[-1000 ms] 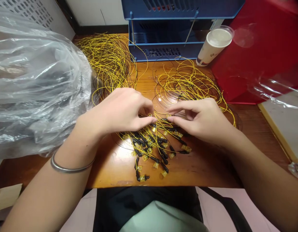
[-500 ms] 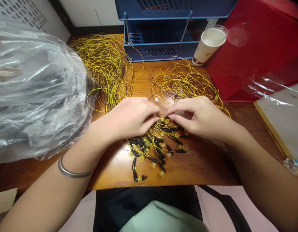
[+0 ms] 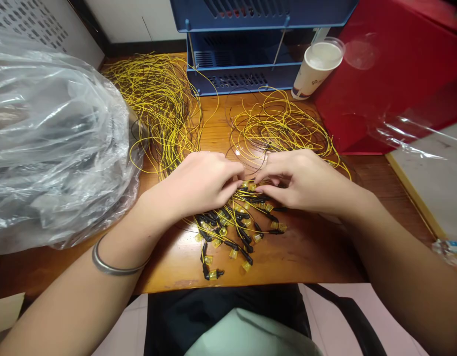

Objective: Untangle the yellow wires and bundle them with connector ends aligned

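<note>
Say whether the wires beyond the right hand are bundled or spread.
Loosely spread: the yellow wires cross in open loops on the table.

Both hands (image 3: 206,182) (image 3: 301,179) sit close together at small yellow-and-black pieces (image 3: 243,230); yellow wires (image 3: 157,94) sprawl beyond; a cup (image 3: 317,69) stands behind.

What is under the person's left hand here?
Yellow wires and black pieces show along the lower edge of the left hand, with small yellow caps among them. Whatever lies directly beneath, or within its grip, is covered.

Gap between 2 wire bundles (image 3: 169,99) ends at rack (image 3: 250,79).
</note>
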Demonstrator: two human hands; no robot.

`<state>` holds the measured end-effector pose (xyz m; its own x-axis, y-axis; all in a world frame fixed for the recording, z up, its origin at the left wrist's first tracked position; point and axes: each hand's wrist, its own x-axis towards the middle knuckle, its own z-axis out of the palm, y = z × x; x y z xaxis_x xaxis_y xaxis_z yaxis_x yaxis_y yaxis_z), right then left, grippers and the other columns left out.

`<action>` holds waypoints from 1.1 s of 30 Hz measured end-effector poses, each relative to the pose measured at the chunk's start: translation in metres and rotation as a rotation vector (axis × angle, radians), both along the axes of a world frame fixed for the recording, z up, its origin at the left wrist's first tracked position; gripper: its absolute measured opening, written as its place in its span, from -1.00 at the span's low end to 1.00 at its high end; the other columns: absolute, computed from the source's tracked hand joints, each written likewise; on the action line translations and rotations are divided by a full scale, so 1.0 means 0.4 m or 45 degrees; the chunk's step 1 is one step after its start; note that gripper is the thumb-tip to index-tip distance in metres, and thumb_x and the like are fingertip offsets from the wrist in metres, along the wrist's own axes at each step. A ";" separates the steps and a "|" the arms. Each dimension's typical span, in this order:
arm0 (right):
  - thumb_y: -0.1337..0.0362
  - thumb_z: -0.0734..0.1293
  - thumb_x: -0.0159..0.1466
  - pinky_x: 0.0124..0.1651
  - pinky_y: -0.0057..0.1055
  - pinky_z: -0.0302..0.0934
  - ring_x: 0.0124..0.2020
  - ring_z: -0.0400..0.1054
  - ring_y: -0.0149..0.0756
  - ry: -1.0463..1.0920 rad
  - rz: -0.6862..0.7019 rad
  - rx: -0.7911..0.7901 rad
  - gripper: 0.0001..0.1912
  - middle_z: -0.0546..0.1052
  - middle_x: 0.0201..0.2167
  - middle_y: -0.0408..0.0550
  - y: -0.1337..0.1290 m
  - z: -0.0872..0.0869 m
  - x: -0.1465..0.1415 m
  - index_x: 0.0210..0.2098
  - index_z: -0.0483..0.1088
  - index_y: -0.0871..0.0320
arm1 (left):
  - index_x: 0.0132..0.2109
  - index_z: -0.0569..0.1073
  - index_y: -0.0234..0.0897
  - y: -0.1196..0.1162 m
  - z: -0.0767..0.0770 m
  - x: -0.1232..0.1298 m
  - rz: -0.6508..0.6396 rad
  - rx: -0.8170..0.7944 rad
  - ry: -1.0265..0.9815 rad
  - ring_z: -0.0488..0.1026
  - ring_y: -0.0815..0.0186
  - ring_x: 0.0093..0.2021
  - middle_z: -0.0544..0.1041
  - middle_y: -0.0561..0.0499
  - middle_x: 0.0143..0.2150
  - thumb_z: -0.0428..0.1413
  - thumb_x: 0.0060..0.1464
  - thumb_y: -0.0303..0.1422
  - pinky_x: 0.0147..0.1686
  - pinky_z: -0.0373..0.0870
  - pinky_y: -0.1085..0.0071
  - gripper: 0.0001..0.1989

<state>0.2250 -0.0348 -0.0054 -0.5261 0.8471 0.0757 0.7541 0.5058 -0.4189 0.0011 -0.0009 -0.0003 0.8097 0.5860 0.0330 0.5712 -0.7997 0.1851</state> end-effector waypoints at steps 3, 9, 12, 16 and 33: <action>0.28 0.40 0.22 -0.36 -0.41 0.02 -0.47 0.23 -0.40 -0.005 0.020 -0.011 -0.85 0.46 -0.46 -0.14 -0.001 -0.003 -0.004 -0.25 0.63 0.09 | -0.19 0.59 -0.21 0.000 -0.004 -0.002 -0.014 -0.009 -0.033 0.40 0.31 -0.43 0.50 0.01 -0.45 0.03 0.23 -0.33 -0.42 0.17 0.38 -0.77; 0.32 0.42 0.19 -0.38 -0.42 0.02 -0.50 0.19 -0.42 0.065 0.078 0.019 -0.91 0.39 -0.53 -0.19 0.000 -0.009 -0.007 -0.31 0.60 0.11 | -0.16 0.59 -0.19 0.000 -0.006 -0.005 -0.061 -0.022 -0.118 0.49 0.29 -0.27 0.56 0.05 -0.26 0.03 0.23 -0.36 -0.34 0.28 0.38 -0.79; 0.35 0.42 0.18 -0.38 -0.42 0.04 -0.50 0.19 -0.42 0.154 0.069 0.129 -0.94 0.37 -0.52 -0.19 -0.002 -0.007 -0.005 -0.33 0.57 0.14 | -0.09 0.55 -0.23 -0.005 -0.001 -0.005 -0.056 -0.005 -0.164 0.50 0.25 -0.17 0.55 0.00 -0.15 0.05 0.22 -0.34 -0.27 0.34 0.37 -0.78; 0.37 0.40 0.22 -0.37 -0.42 0.10 -0.46 0.25 -0.39 0.224 0.095 0.315 -0.93 0.39 -0.50 -0.16 -0.007 -0.001 -0.004 -0.30 0.56 0.16 | -0.06 0.54 -0.25 -0.007 0.001 -0.006 -0.090 0.009 -0.211 0.50 0.24 -0.14 0.54 -0.01 -0.10 0.07 0.23 -0.31 -0.22 0.37 0.36 -0.78; 0.36 0.34 0.29 -0.41 -0.38 0.12 -0.46 0.33 -0.36 0.145 0.193 0.400 -0.86 0.46 -0.48 -0.09 -0.005 -0.007 0.004 -0.25 0.58 0.19 | -0.25 0.60 -0.29 0.001 -0.002 -0.007 -0.169 0.105 -0.143 0.47 0.30 -0.30 0.57 0.00 -0.28 0.05 0.30 -0.28 -0.33 0.33 0.38 -0.72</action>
